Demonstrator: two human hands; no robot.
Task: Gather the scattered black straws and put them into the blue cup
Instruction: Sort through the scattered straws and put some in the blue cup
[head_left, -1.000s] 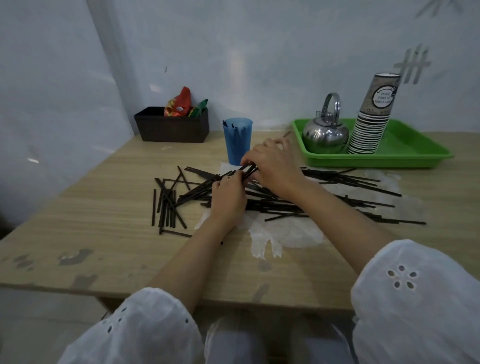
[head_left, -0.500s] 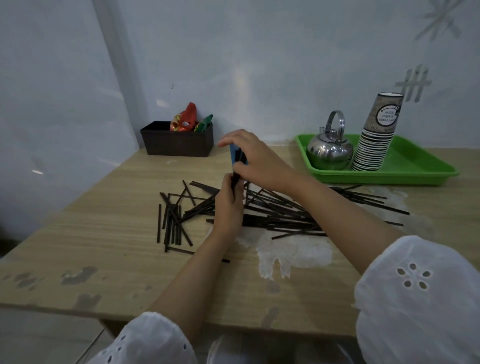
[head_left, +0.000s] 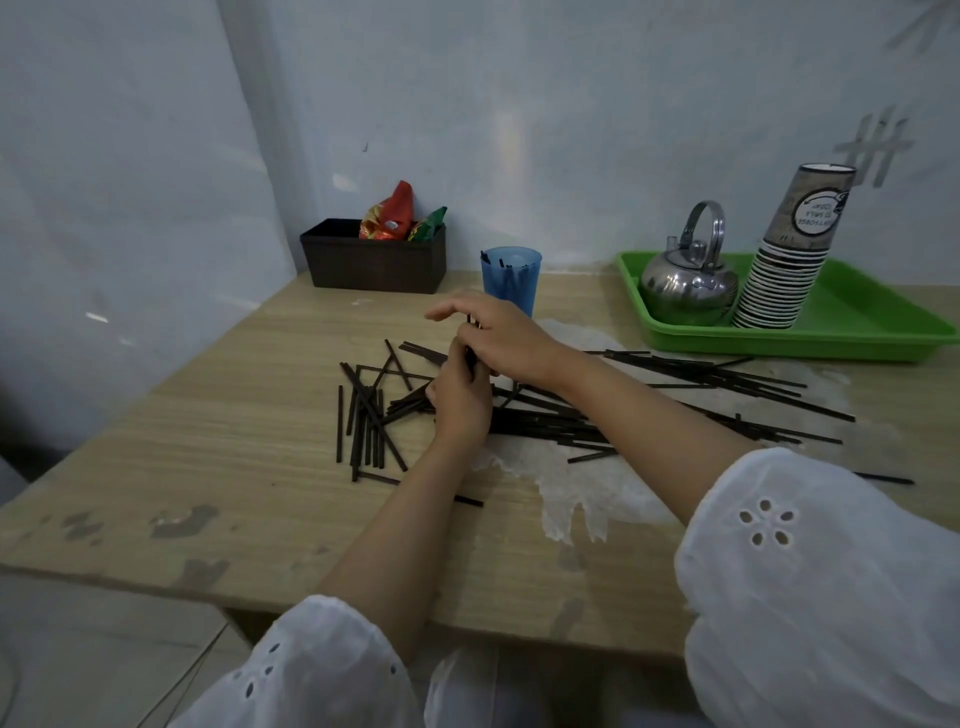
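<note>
Several black straws lie scattered over the wooden table, with a smaller heap to the left. The blue cup stands at the back centre with a few straws inside. My left hand grips a small upright bundle of straws just in front of the cup. My right hand lies over the top of that bundle, its fingers around the straw ends and the forefinger stretched out to the left.
A dark box with snack packets sits at the back left. A green tray at the back right carries a steel kettle and a stack of paper cups. Torn white paper lies under the straws.
My hands rose from the pile with a bundle of straws, stood it upright near the cup, and have now drawn slightly back from the cup.
</note>
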